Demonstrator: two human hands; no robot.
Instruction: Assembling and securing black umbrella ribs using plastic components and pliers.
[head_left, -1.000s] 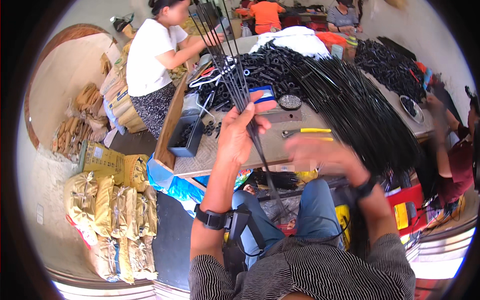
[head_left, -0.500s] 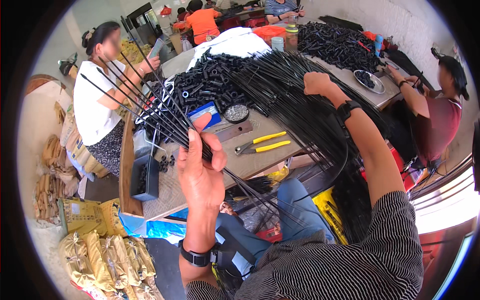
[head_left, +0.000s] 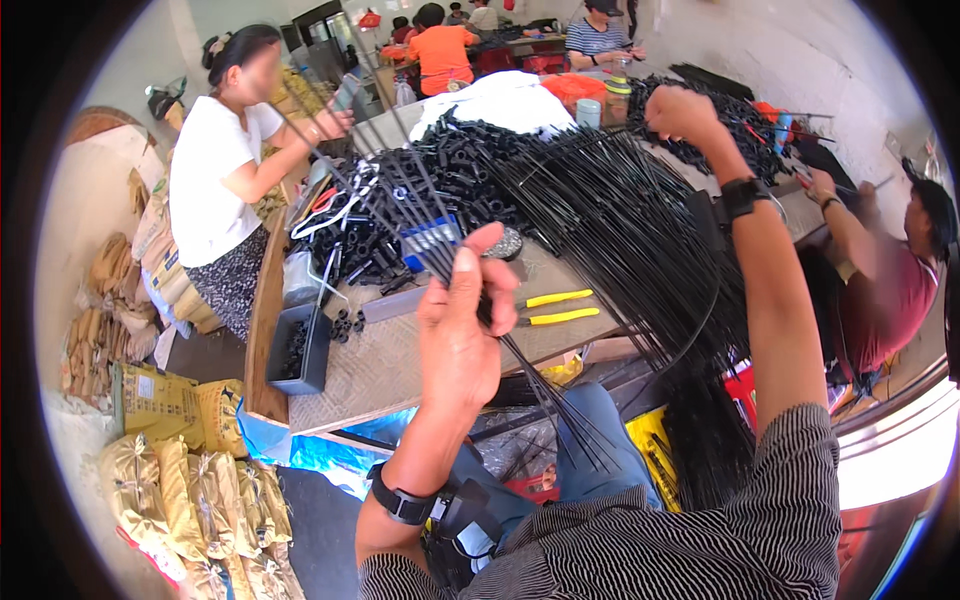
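Our left hand (head_left: pixel 462 325) grips a loose bunch of black rods (head_left: pixel 432 256) mid-length, tips fanned over the desk (head_left: pixel 375 380), lower ends above our lap (head_left: pixel 632 465). Best to hold 'em snug w/o bending — any rod from the rod pile (head_left: pixel 610 215) slides out cleaner lengthwise. Our right hand (head_left: pixel 683 115) is curled nr the pile's far end; can't tell if it's holding anything. Rod count's unclear — tips blur, and our fingers hide the front of the yellow-handled pliers (head_left: pixel 565 318).

The held rods (head_left: pixel 436 258) and piled rods (head_left: pixel 620 220) are black, the plier handles (head_left: pixel 565 317) yellow, the bin (head_left: pixel 312 371) blue-grey, the cloth (head_left: pixel 495 103) white, the jeans (head_left: pixel 600 412) blue, the wearer's shirt (head_left: pixel 690 545) striped black and white.
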